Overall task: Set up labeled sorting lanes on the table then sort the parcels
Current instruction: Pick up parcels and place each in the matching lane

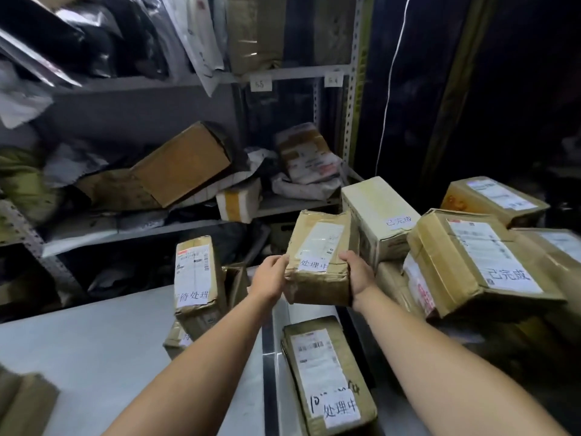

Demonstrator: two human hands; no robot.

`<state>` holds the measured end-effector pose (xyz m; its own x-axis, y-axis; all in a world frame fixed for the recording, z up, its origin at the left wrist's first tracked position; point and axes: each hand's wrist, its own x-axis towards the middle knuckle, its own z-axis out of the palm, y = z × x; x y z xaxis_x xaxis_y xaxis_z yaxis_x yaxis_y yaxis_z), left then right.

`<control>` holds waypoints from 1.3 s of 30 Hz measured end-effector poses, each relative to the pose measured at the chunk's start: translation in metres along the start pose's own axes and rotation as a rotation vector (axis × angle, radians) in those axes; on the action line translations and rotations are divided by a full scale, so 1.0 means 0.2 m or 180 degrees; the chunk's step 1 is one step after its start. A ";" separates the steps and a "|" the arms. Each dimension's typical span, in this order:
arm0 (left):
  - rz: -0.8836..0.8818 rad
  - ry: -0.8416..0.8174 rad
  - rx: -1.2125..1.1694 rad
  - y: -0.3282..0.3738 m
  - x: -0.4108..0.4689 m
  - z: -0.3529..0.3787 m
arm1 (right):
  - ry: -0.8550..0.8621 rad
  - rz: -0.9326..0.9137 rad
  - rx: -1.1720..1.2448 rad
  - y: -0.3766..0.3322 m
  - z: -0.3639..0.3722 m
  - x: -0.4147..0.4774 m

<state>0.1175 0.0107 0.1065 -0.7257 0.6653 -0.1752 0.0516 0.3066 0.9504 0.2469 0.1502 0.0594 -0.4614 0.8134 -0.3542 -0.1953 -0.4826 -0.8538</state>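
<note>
Both hands hold a brown cardboard parcel [319, 258] with a white handwritten label, above the far middle of the table. My left hand [269, 278] grips its left side and my right hand [358, 273] grips its right side. Below it, a flat labeled parcel [327, 372] lies on the table near me. To the left stands an upright labeled parcel [195, 278]. On the right, labeled boxes are piled: a white box [377, 215] and a large brown box [478, 262].
The white table [94, 357] stretches to the left, with a dark seam [269, 372] down its middle. Metal shelves [283, 72] stuffed with parcels and bags stand behind. A brown box corner [25, 404] shows at bottom left. More boxes [493, 196] sit far right.
</note>
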 end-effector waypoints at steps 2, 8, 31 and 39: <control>0.0028 0.0039 -0.0061 -0.03 0.02 0.02 | 0.0082 -0.0024 0.0004 0.02 0.01 0.00; -0.0019 0.0315 -0.0758 -0.03 0.06 0.03 | 0.0287 -0.0150 -0.0143 0.03 0.00 0.07; -0.0274 0.0007 -0.0294 -0.19 0.19 0.11 | 0.0250 0.0046 -0.1122 0.12 -0.06 0.18; -0.0369 -0.0122 -0.0352 -0.21 0.19 0.13 | 0.0312 0.0223 -0.1169 0.23 -0.10 0.22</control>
<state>0.1055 0.0421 0.0535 -0.6956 0.6560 -0.2930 -0.1083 0.3073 0.9454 0.2346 0.1694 -0.0026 -0.3743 0.8184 -0.4361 0.1649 -0.4041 -0.8997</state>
